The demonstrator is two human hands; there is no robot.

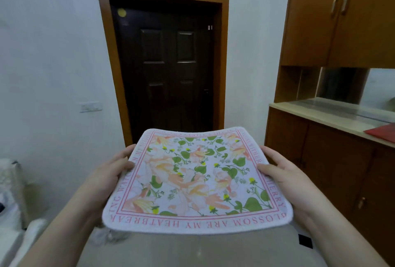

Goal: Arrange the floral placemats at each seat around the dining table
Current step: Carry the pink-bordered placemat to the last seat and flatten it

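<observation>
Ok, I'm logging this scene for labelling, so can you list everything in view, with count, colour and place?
floral placemat: one, white with pink border and lettering, peach flowers, green leaves; held up at centre.
door: one, dark brown in a lighter wood frame; straight ahead.
cabinets: brown wood, upper and lower; right.
counter: one, beige; right.
red item: one; on the counter, cut off by the frame edge.
switch plate: one, white; left wall.
left hand: grips the placemat's left edge.
right hand: grips its right edge.

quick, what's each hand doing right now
Left hand: closed on the left edge of the floral placemat, thumb on top.
Right hand: closed on the placemat's right edge, thumb on top.
</observation>
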